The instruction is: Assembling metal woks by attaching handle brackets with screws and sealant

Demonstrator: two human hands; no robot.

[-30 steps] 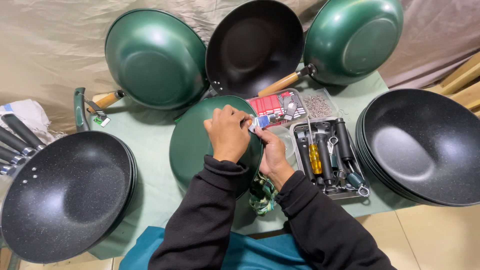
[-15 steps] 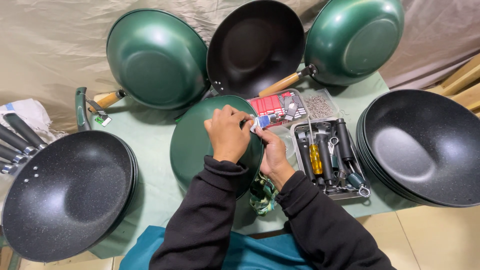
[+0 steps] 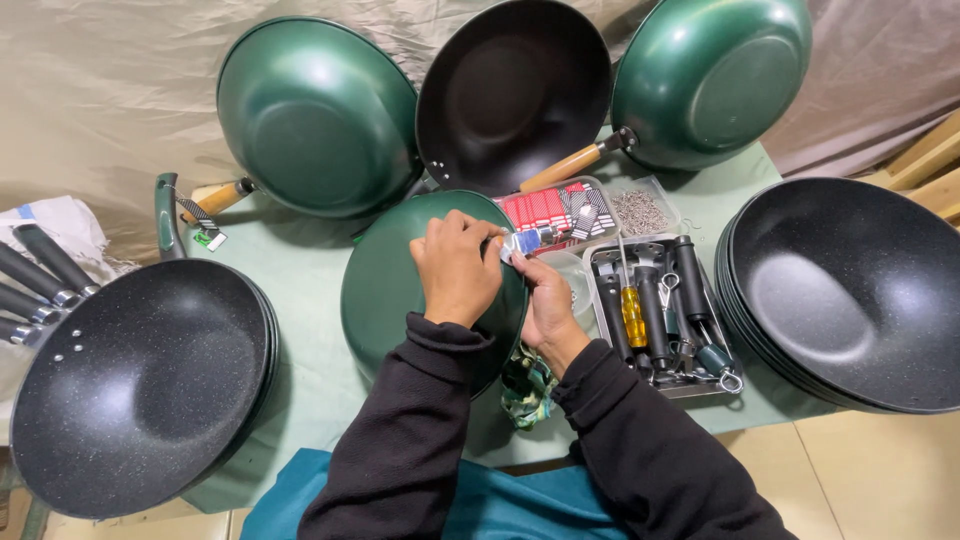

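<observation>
The worktop [image 3: 300, 290] has a pale green cloth on it. On my right sits a big stack of black pans [image 3: 850, 300]. On my left is another stack of black speckled pans [image 3: 140, 390]. At the back, two green pans [image 3: 315, 115] lean up with one black pan [image 3: 515, 90] between them. In the middle, right in front of me, lies a green pan [image 3: 385, 285], bottom up. My left hand [image 3: 458, 270] rests on it, fingers curled. My right hand [image 3: 545, 300] is just beside it. Both grips are pinched together on a small blue and white tag [image 3: 520, 243] at the pan's edge. A metal tray of tools [image 3: 660, 310] sits just right of my hands.
</observation>
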